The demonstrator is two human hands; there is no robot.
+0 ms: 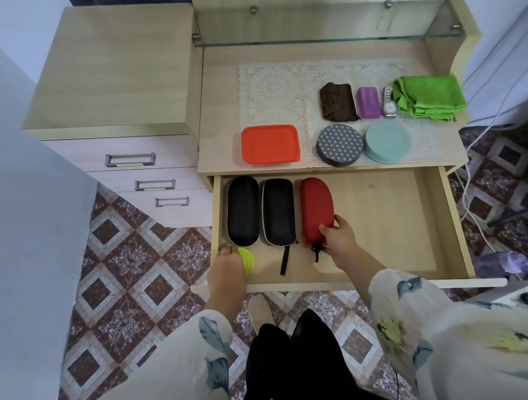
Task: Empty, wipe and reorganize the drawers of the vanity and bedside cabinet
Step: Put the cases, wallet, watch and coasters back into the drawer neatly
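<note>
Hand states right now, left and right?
Left hand: against the lime disc; grip cannot be told.
Right hand: closed on the red case.

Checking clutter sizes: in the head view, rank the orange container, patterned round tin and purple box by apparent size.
orange container
patterned round tin
purple box, though it sits slightly farther back

Pale matt wood-grain drawer [389,204], glass shelf [318,27], fluffy green cloth [429,98], lace mat [275,88]
</note>
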